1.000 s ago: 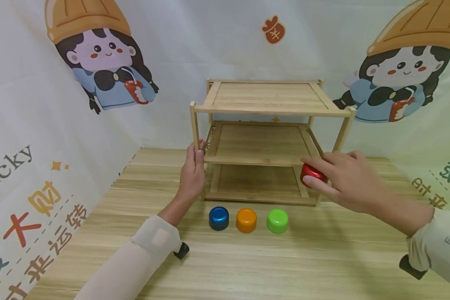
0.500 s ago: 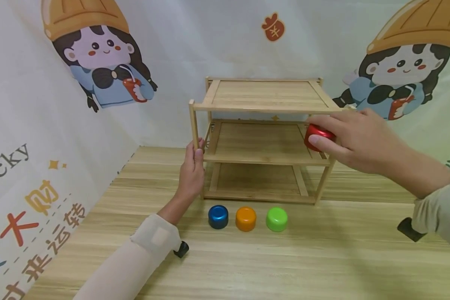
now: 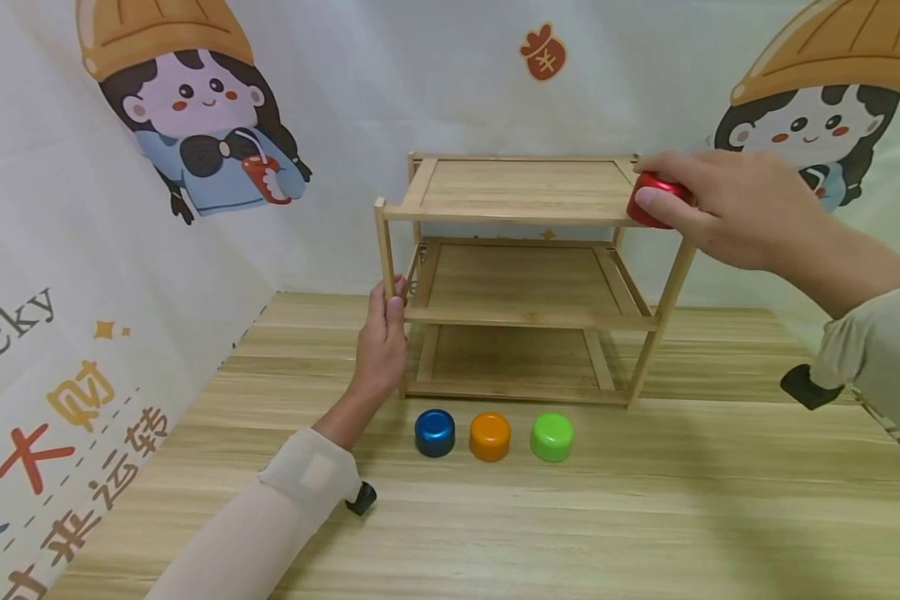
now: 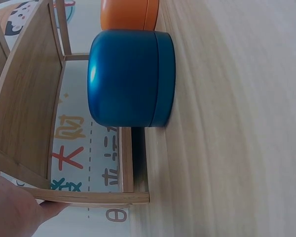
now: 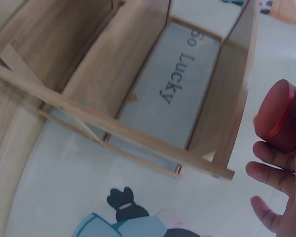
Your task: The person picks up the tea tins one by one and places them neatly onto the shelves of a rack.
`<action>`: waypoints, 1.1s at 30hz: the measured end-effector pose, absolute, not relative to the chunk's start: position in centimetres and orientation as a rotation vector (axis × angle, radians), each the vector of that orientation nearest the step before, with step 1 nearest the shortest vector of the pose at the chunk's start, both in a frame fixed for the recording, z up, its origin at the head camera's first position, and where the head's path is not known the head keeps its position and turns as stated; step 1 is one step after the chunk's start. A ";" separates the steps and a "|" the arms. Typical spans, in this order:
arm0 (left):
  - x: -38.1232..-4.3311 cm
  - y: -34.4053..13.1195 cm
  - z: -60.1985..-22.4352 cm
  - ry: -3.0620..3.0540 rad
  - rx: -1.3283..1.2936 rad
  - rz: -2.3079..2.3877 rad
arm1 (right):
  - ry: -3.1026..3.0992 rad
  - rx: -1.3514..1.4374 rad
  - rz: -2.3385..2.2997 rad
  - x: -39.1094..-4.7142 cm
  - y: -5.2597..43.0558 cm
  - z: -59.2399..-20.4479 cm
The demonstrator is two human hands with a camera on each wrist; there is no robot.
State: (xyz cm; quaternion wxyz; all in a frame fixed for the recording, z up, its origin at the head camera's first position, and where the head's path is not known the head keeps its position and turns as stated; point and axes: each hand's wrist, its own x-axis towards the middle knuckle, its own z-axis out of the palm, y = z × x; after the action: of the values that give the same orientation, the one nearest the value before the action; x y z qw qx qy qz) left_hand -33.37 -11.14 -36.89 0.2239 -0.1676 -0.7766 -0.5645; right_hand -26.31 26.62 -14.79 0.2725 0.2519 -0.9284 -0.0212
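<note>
Tabletop (image 3: 510,525) pale, wood-grained; printed white cloth (image 3: 412,75) behind three-tier shelf (image 3: 525,188).

You are at a small screened-off tabletop station: pale printed sheeting (image 3: 420,92) stands behind and along both sides of your wood-grain surface (image 3: 510,533), bearing cartoon figures (image 3: 210,100) in orange caps, a red pouch motif (image 3: 543,52) and Chinese lettering (image 3: 36,460). Whether a home, office or lab lies beyond it, you cannot tell from these views.
</note>
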 end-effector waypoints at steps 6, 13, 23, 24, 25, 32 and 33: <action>-33.4 -11.3 -37.0 -2.149 -0.461 -1.562 | -2.575 0.590 -0.078 -27.6 26.8 -14.0; -33.5 -11.3 -37.0 -2.135 -0.467 -1.601 | -2.599 0.563 -0.105 -28.8 26.7 -13.6; -32.8 -10.8 -36.1 -2.168 -0.414 -1.639 | -2.689 0.471 -0.196 -30.3 26.3 -13.8; -32.8 -10.8 -36.1 -2.167 -0.414 -1.639 | -2.694 0.467 -0.198 -30.4 26.3 -13.9; -32.8 -10.8 -36.1 -2.166 -0.414 -1.639 | -2.697 0.468 -0.200 -30.5 26.3 -14.0; -33.2 -11.0 -36.8 -2.134 -0.442 -1.618 | -2.710 0.479 -0.193 -31.1 25.9 -14.3; -33.3 -11.0 -36.8 -2.131 -0.448 -1.611 | -2.706 0.480 -0.194 -31.1 25.9 -14.3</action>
State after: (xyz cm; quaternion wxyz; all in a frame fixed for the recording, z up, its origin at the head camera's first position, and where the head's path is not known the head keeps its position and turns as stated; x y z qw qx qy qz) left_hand -33.28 -11.03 -36.84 0.2147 -0.1614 -0.7685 -0.5808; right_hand -31.11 25.92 -14.30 0.1920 0.1708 -0.9639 -0.0693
